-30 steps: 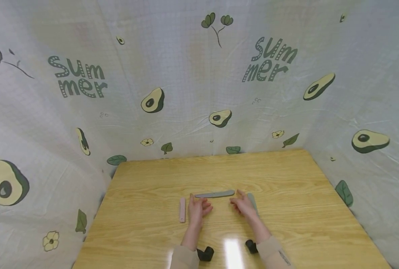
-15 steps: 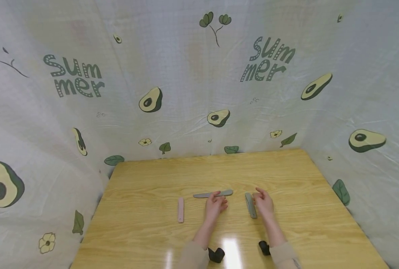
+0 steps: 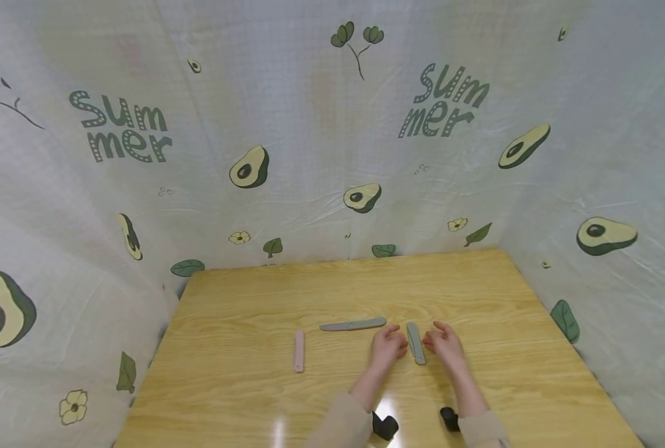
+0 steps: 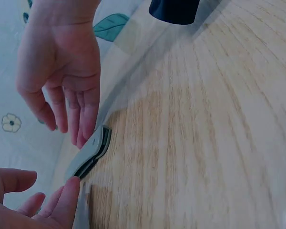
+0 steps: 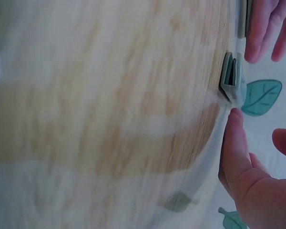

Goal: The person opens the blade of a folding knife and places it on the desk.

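Observation:
A grey-green folded pocket knife (image 3: 415,343) lies on the wooden table between my two hands, and its slotted edge shows in the left wrist view (image 4: 90,155). My left hand (image 3: 387,346) hovers just left of it, fingers loosely bent and holding nothing. On its other side, my right hand (image 3: 446,343) is similarly relaxed, its fingertips close to the knife's end in the right wrist view (image 5: 232,82). Farther left, a second grey-green knife (image 3: 352,324) lies unfolded, nearly crosswise. A pink folded knife (image 3: 299,351) lies left of that one, pointing away from me.
The wooden table (image 3: 243,298) meets a white cloth (image 3: 304,124) printed with avocados and leaves at its back and sides. Black wrist-camera mounts (image 3: 385,427) hang by both sleeves, low over the table.
My left hand has moved right, from beside the pink knife across to the folded grey-green one. My right hand has shifted right, off that knife to its right side. The knives stay in place.

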{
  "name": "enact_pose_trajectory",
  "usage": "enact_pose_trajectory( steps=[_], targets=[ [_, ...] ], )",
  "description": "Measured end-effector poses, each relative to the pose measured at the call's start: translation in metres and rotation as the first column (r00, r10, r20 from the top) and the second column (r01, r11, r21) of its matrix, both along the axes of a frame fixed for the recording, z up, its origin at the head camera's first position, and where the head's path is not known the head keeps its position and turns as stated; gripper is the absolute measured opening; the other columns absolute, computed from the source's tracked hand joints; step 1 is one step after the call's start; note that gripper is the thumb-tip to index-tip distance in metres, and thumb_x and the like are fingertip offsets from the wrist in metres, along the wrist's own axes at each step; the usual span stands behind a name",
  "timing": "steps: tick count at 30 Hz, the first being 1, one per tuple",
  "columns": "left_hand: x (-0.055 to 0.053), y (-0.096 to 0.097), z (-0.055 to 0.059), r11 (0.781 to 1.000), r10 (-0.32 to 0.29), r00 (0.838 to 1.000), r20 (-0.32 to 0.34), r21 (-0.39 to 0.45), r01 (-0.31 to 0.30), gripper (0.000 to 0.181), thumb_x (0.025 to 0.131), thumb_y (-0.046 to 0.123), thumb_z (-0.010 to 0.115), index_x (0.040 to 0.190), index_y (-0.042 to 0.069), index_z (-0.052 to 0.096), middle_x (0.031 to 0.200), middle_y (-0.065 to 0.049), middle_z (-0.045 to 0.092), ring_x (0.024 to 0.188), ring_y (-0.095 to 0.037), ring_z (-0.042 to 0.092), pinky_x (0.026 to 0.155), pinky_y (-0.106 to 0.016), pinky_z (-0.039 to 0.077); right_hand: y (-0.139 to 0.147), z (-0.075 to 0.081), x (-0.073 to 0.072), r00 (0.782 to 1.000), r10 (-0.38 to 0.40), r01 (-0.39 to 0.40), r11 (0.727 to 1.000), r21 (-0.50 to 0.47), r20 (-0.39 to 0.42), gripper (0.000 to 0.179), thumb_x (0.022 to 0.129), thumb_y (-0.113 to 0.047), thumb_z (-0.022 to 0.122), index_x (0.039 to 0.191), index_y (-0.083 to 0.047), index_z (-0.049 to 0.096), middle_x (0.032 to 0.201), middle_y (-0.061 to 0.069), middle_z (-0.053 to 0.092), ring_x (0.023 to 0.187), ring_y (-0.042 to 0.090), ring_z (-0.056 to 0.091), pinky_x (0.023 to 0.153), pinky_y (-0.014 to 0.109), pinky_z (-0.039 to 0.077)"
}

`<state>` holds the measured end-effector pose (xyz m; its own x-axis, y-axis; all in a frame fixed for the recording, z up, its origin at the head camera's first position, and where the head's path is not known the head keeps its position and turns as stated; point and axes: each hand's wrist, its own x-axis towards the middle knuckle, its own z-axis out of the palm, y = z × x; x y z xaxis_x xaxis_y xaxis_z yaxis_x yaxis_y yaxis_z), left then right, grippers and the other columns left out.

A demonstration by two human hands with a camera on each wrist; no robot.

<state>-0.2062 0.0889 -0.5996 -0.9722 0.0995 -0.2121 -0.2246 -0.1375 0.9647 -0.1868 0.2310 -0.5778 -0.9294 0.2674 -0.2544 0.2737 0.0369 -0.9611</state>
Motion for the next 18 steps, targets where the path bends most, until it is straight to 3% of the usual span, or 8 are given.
enact_pose_trajectory(
  steps=[7, 12, 18],
  targets=[
    [0.003, 0.01, 0.003, 0.996, 0.063, 0.998, 0.009, -0.061, -0.062, 0.041, 0.076, -0.008, 0.057, 0.117, -0.012, 0.06, 0.082, -0.017, 0.068, 0.067, -0.016, 0.062, 0.061, -0.024, 0.057, -0.005, 0.0, 0.0, 0.999, 0.049, -0.049, 0.998, 0.033, 0.01, 0.052, 0.099, -0.001, 0.041, 0.144, 0.019, 0.022, 0.132, 0.045, 0.04, 0.103, 0.032, 0.062, 0.085, 0.027, 0.058],
    [0.003, 0.014, 0.004, 0.994, 0.067, 0.998, 0.018, -0.088, -0.065, 0.037, 0.079, -0.007, 0.057, 0.116, -0.01, 0.062, 0.085, -0.015, 0.069, 0.07, -0.019, 0.066, 0.063, -0.03, 0.06, -0.006, 0.0, 0.0, 0.998, 0.054, -0.055, 0.998, 0.033, 0.022, 0.054, 0.098, -0.001, 0.045, 0.144, 0.018, 0.022, 0.132, 0.043, 0.042, 0.105, 0.031, 0.06, 0.086, 0.029, 0.058],
    [0.002, 0.017, 0.0, 0.996, 0.069, 0.997, 0.017, -0.058, -0.068, 0.034, 0.079, -0.008, 0.058, 0.113, -0.01, 0.062, 0.085, -0.015, 0.069, 0.07, -0.019, 0.066, 0.063, -0.032, 0.061, -0.007, -0.003, -0.001, 0.999, 0.05, -0.051, 0.997, 0.055, 0.012, 0.055, 0.095, 0.002, 0.049, 0.142, 0.018, 0.026, 0.127, 0.042, 0.046, 0.1, 0.026, 0.063, 0.08, 0.023, 0.055]
  ],
)
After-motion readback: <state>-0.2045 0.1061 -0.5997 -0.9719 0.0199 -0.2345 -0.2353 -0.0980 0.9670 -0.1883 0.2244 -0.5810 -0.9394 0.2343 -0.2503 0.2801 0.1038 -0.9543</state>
